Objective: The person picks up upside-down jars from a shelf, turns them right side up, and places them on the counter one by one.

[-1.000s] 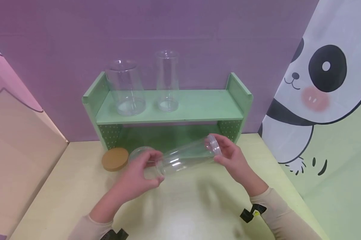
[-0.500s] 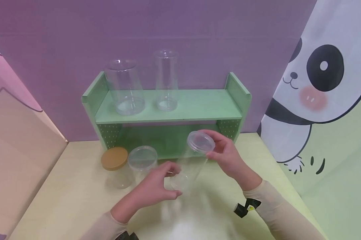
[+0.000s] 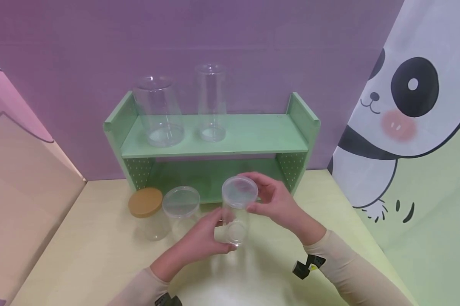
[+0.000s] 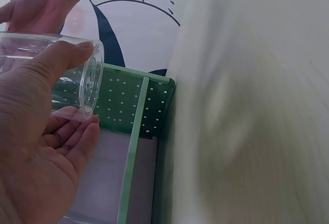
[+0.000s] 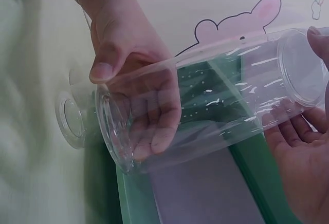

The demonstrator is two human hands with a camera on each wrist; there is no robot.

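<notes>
Both hands hold a tall clear plastic jar [image 3: 235,219] with a translucent lid [image 3: 240,191], upright and close over the table. My left hand [image 3: 203,238] grips it near the base; in the left wrist view the thumb lies over the jar wall [image 4: 31,44] and the fingers curl beneath. Up at the lid, my right hand [image 3: 273,202] pinches the rim between thumb and fingers. The right wrist view shows the see-through jar [image 5: 216,95] spanning both hands. Left of it stand a jar with a tan lid [image 3: 145,202] and a clear-lidded jar [image 3: 182,202], partly behind my left hand.
A green two-level shelf [image 3: 260,131] stands at the back of the pale table [image 3: 80,255]. On its upper board are a wide clear jar [image 3: 159,112] and a narrower one [image 3: 212,106]. Behind is a purple wall [image 3: 252,51]; a panda print [image 3: 394,148] covers the right side.
The jar, first tilted almost flat with its lid end to the right, has been turned upright and lowered. My left hand has moved right and toward me, my right hand to the left.
</notes>
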